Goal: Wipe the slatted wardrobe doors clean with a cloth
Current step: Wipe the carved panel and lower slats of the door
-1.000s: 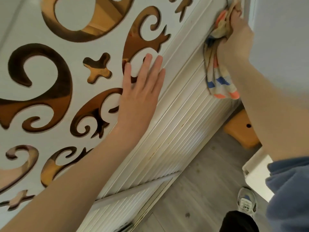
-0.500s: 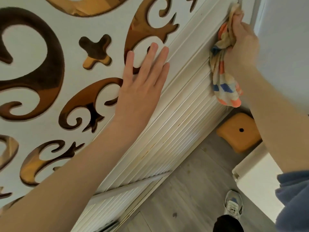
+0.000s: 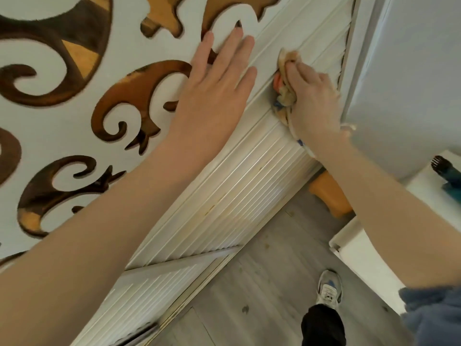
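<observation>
While the right hand (image 3: 314, 101) grips the bunched striped cloth (image 3: 284, 96) against the upper slats of the white slatted wardrobe door (image 3: 237, 203), the left hand (image 3: 217, 83) rests flat, fingers straight, on the white scroll-cut panel (image 3: 50, 131). Wiping looks midway; the lower slats likely come next.

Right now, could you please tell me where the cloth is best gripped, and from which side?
Probably the bunched middle of the cloth, from the room side, as the right hand does: the wad is pressed against the slatted door, so only its outer face is reachable, and its loose tail hangs below the wrist.
</observation>
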